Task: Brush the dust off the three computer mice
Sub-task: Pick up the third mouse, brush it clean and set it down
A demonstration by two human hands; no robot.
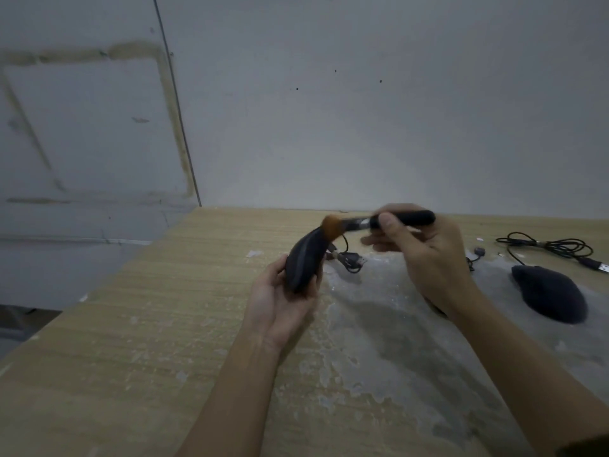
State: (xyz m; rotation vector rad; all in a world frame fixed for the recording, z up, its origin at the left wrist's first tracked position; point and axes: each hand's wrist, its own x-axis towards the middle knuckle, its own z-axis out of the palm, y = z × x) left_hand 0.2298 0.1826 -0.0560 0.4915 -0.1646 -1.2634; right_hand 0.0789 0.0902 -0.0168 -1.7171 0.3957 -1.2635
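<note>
My left hand (280, 301) grips a dark computer mouse (304, 262) and holds it tilted above the wooden table (148, 341). My right hand (425, 255) holds a brush (379, 222) by its black handle. The brush's orange bristles touch the front tip of the held mouse. The mouse's cable and USB plug (351, 258) lie bunched on the table just behind it. A second dark mouse (550, 293) rests on the table at the right. Its coiled cable (550, 247) lies behind it. A third mouse is not in view.
A grey wall (362, 110) rises directly behind the table's far edge. The table's left edge runs diagonally from the far corner towards the near left. A worn grey patch (395, 324) covers the tabletop under my right forearm.
</note>
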